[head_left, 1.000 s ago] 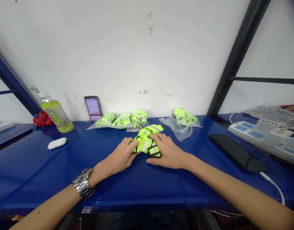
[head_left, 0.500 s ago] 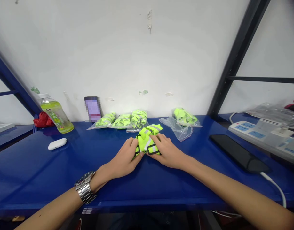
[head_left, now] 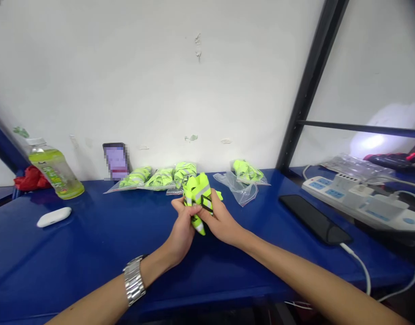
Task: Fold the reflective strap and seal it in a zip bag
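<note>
A bundled neon-yellow reflective strap (head_left: 197,187) with grey stripes and a black buckle is held up between both hands over the blue table (head_left: 119,230). My left hand (head_left: 182,230) is closed round its left side, thumb on the front. On its right side my right hand (head_left: 222,221) grips it, the thumb near the buckle. One short end of the strap hangs below the thumbs. Just behind the hands lie several clear bags (head_left: 160,179) with similar neon bundles. Most of my fingers are hidden behind the strap.
Right of the hands are a flat clear zip bag (head_left: 239,189) and another bagged bundle (head_left: 248,171). A black phone (head_left: 314,219) with a white cable and a power strip (head_left: 356,198) lie farther right. On the left are a drink bottle (head_left: 56,174), a white case (head_left: 54,217) and a propped phone (head_left: 116,160).
The neon bundle has been lifted off the table and tilted, with one end now hanging down. My hands have turned and drawn closer together. The whole view has swung to the right.
</note>
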The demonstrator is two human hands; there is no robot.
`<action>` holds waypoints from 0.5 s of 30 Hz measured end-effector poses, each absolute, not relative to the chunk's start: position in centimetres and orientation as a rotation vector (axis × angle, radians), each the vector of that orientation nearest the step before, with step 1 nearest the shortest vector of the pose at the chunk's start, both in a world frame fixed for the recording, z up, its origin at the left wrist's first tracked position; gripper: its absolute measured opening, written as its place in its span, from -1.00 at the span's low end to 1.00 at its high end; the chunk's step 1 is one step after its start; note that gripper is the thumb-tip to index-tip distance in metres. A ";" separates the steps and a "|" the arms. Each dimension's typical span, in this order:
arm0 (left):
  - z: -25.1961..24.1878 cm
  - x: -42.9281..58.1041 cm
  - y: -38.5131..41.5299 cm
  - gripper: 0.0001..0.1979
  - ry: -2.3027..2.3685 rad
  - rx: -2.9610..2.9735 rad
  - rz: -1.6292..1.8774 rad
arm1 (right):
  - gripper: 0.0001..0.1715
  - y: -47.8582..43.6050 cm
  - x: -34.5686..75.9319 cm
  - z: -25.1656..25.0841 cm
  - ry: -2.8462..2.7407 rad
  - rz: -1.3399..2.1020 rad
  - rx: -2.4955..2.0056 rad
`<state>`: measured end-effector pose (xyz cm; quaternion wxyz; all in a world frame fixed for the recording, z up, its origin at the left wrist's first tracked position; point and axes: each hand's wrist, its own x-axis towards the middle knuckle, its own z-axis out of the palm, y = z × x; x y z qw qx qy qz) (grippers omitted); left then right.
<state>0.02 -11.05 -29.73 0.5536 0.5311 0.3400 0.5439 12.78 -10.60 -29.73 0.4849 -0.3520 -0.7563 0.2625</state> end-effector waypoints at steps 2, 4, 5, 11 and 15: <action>-29.4 0.8 -11.2 -0.73 0.722 1.176 1.243 | -0.62 -10.9 12.5 -29.7 -1.794 0.686 -0.873; -29.2 1.0 -11.2 -0.61 0.683 1.119 1.214 | -0.54 -10.9 12.3 -29.8 -1.812 0.685 -0.873; -29.0 1.0 -11.1 -0.55 0.670 1.105 1.193 | -0.48 -10.9 12.3 -29.9 -1.827 0.671 -0.871; -28.3 -0.8 -10.9 -0.38 0.530 1.203 0.977 | -0.17 -9.9 12.7 -30.2 -1.883 0.510 -0.903; -28.0 -3.4 -11.0 -0.42 0.587 1.399 0.788 | -0.37 -9.8 13.2 -29.7 -1.973 0.415 -0.927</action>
